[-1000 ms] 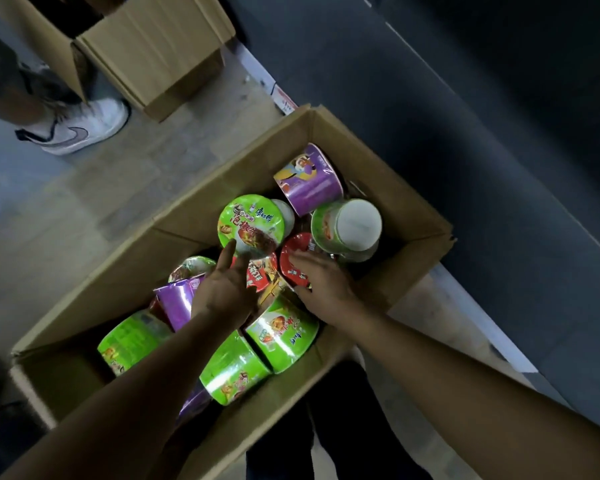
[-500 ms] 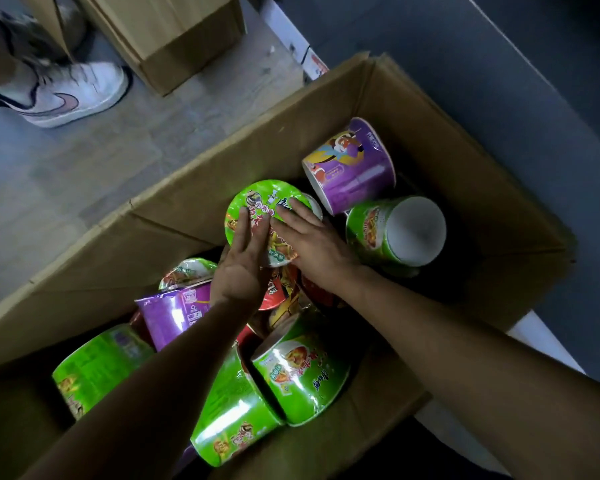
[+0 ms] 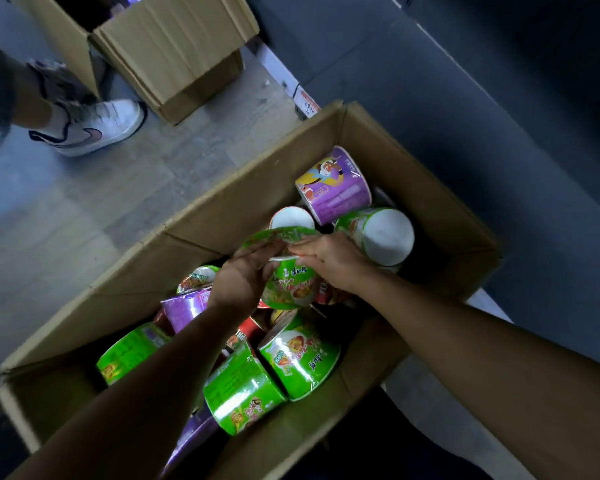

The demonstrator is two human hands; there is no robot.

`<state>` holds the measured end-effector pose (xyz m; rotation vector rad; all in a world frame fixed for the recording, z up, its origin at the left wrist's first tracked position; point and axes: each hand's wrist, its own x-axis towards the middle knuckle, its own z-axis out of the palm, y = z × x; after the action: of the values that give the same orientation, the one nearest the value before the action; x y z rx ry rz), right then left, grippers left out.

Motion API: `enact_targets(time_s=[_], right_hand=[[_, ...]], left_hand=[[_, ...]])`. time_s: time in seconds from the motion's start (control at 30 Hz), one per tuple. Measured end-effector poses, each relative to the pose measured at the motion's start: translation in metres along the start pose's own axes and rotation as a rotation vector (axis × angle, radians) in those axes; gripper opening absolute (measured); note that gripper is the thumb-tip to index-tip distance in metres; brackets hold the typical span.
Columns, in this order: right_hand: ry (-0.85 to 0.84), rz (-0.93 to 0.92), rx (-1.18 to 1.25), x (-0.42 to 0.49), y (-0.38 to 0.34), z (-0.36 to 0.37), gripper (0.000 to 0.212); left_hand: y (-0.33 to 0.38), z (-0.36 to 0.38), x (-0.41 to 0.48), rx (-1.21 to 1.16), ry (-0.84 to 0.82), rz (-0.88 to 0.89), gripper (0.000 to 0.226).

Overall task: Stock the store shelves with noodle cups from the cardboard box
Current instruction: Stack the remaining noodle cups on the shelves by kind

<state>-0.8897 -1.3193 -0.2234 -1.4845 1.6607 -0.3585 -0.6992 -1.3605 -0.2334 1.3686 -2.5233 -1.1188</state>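
Note:
An open cardboard box (image 3: 426, 188) on the floor holds several noodle cups lying at all angles, green, purple and red. Both hands are inside it, clasping one green noodle cup (image 3: 290, 282) from either side. My left hand (image 3: 243, 275) presses its left side, and my right hand (image 3: 329, 259) its right side near the lid. The cup is tilted, lid facing away from me. A purple cup (image 3: 336, 188) and a green cup with its white bottom showing (image 3: 381, 237) lie just beyond my hands. More green cups (image 3: 298, 358) lie under my forearms.
A second cardboard box (image 3: 174, 53) stands at the top left on the pale floor. Another person's leg and white sneaker (image 3: 94, 128) are beside it. A dark shelf surface (image 3: 465, 98) runs along the right behind the box, with a price tag (image 3: 307, 103) on its edge.
My hands went from resting on the green cup's lid to gripping its sides. The cup has tipped up and lifted a little out of the pile.

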Motion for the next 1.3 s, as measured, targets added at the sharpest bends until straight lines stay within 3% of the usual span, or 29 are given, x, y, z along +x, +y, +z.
enact_targets(time_s=[0.57,0.73,0.9,1.03,1.3], right_hand=[[0.156,0.159,0.142,-0.172,-0.174,-0.187,0.028],[0.341,0.229,0.239,-0.224,-0.215,-0.23,0.024],[0.495,0.266,0.318,-0.273,-0.244,-0.261,0.021],[0.593,0.294,0.367,-0.319,-0.26,-0.288,0.021],[0.803,0.336,0.34,-0.433,-0.284,-0.347,0.02]], left_hand=[[0.216,-0.196,-0.063,-0.081,-0.024,0.22,0.05],[0.276,-0.233,-0.076,-0.177,-0.068,0.159,0.054],[0.333,-0.257,-0.078,-0.174,-0.136,0.261,0.044],[0.384,-0.27,-0.085,-0.194,-0.206,0.315,0.018],[0.513,-0.289,-0.106,-0.172,-0.315,0.503,0.009]])
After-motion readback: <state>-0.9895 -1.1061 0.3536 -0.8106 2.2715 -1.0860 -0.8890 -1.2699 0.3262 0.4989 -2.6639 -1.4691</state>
